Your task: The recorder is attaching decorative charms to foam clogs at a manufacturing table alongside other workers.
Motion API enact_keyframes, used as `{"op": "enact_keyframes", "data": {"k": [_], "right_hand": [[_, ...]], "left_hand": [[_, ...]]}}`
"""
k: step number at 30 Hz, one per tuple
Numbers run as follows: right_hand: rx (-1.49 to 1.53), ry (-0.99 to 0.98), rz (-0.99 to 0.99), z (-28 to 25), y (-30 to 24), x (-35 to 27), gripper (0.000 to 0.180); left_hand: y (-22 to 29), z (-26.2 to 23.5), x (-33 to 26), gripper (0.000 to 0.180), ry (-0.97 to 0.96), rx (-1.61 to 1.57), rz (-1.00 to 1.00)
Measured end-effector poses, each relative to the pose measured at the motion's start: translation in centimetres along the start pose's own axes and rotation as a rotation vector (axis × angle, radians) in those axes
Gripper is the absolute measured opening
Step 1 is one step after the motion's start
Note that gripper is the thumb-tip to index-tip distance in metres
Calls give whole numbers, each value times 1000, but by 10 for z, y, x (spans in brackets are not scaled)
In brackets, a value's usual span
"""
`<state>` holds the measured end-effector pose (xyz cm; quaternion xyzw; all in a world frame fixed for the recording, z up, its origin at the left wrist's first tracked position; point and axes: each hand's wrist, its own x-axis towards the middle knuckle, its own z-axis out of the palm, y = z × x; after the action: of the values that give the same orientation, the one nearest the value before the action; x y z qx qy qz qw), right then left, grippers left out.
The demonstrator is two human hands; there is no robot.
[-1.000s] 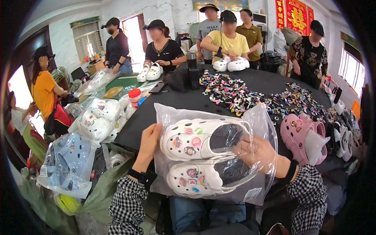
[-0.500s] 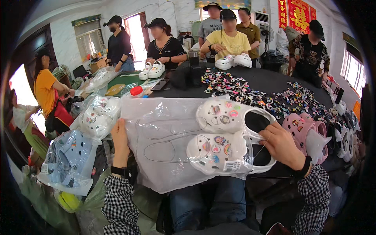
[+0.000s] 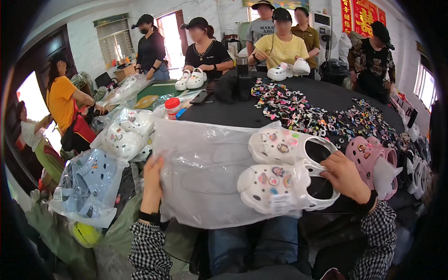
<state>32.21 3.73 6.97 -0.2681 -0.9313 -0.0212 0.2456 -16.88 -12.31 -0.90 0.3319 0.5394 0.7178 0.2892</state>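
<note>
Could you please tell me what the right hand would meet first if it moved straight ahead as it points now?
The right hand, pointing leftward, would probably meet the white clogs first, since its fingertips are at their heel end; exact depth is hard to judge.

Pale wall point(image 3: 224, 16), bright doorway point(image 3: 172, 35), black table point(image 3: 326, 89)

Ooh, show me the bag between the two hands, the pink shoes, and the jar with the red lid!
Bag point(image 3: 210, 163): head view, on its flat left part.
Pink shoes point(image 3: 366, 161): head view, on the nearer one's upper.
Jar point(image 3: 173, 111): head view, on its side.
</note>
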Motion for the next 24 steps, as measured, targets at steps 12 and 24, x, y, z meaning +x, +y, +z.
{"op": "enact_keyframes", "data": {"k": [12,24], "right_hand": [[56,-48,209,-23,-4,-25,18],[108,-84,184,-9,-6,3,17]], "left_hand": [[34,-17,2,46,305,-355,362],[144,89,119,73,-70,343,684]]}}
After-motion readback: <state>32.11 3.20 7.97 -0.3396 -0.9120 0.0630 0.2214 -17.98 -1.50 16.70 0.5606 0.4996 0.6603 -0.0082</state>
